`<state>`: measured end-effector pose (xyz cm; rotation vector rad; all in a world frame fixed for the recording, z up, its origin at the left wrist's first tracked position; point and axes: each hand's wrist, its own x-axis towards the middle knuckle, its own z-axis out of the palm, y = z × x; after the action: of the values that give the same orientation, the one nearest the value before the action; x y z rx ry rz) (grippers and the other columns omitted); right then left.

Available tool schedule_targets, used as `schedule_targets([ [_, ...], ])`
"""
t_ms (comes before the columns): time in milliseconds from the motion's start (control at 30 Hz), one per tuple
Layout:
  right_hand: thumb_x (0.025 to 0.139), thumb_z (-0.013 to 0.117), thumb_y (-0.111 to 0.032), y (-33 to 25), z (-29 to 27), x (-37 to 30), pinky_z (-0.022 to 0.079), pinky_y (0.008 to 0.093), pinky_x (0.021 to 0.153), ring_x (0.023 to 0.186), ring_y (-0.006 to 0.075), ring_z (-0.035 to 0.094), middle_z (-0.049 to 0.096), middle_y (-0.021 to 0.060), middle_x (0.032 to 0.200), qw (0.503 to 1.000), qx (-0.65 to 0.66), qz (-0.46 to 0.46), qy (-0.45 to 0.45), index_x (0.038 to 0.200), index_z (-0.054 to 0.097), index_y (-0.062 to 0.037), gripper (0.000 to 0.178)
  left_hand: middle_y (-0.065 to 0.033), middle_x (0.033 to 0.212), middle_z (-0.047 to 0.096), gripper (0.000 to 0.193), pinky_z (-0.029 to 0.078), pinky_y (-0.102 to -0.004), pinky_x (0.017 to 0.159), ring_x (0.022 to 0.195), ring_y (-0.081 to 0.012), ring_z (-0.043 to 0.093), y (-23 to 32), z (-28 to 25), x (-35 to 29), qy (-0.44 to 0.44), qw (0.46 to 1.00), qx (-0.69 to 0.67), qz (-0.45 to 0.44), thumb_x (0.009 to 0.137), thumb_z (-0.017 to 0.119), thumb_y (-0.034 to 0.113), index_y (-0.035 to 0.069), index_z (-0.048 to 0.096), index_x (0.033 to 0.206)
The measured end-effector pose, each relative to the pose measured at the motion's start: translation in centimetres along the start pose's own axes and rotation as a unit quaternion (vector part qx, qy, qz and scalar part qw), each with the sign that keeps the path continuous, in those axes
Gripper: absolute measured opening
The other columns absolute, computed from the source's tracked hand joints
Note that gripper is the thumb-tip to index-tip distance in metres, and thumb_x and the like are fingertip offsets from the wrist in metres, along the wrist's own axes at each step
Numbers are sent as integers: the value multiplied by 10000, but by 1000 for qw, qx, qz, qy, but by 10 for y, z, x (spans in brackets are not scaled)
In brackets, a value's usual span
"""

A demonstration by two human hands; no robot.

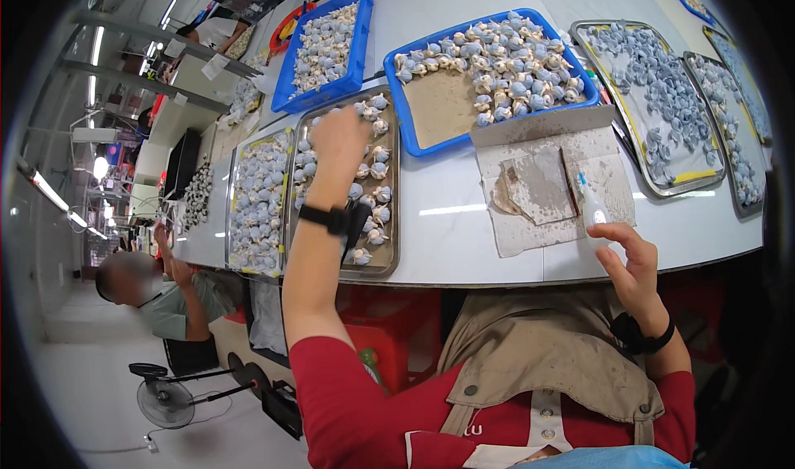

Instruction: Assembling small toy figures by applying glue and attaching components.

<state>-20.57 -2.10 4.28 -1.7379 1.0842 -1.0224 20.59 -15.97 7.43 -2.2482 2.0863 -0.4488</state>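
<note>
My left hand (pixel 339 142) reaches over a metal tray (pixel 383 263) of small blue-and-cream figurines (pixel 380 171). Its fingers point down, bent and close together, among the pieces at the tray's far end; whatever they pinch, if anything, is hidden. By the table's near edge, my right hand (pixel 633 262) has its thumb and forefinger apart, with nothing visible between them. Just beyond its fingertips is a small white squeeze bottle (pixel 595 210) with a blue tip. The bottle lies at the edge of a stained, unfolded sheet of cardboard (pixel 530 233).
A blue bin (pixel 443 113) of figurines stands beyond the cardboard, another blue bin (pixel 286 96) farther left. One more filled tray (pixel 258 200) is at left. Trays of blue parts (pixel 662 96) line the right. A person (pixel 178 295) sits at left, near a standing fan (pixel 166 398).
</note>
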Motion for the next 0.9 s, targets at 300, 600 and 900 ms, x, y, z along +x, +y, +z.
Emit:
schedule_targets([
  [300, 772, 588, 1, -6, 0, -1, 464, 280, 727, 792, 210, 622, 647, 118, 853, 998, -62, -8, 33, 918, 612, 15, 148, -214, 881, 627, 218, 497, -434, 737, 853, -358, 614, 61, 56, 117, 3, 995, -64, 73, 762, 524, 62, -17, 521, 965],
  [600, 717, 685, -122, 16, -6, 18, 454, 333, 687, 776, 274, 576, 587, 130, 843, 964, -244, -20, 103, 956, 554, 6, 301, -96, 840, 616, 247, 496, -286, 668, 748, -151, 611, 88, -29, -2, -168, 711, -683, -1, 805, 605, 120, 15, 491, 996],
  [900, 729, 665, -188, 21, -10, 10, 451, 367, 665, 788, 346, 558, 564, 167, 843, 957, -270, 97, 44, 922, 506, -6, 309, -94, 1016, 590, 253, 490, -164, 615, 768, -115, 603, 165, -23, -165, -397, 350, -837, -137, 881, 551, 137, 35, 509, 1109],
])
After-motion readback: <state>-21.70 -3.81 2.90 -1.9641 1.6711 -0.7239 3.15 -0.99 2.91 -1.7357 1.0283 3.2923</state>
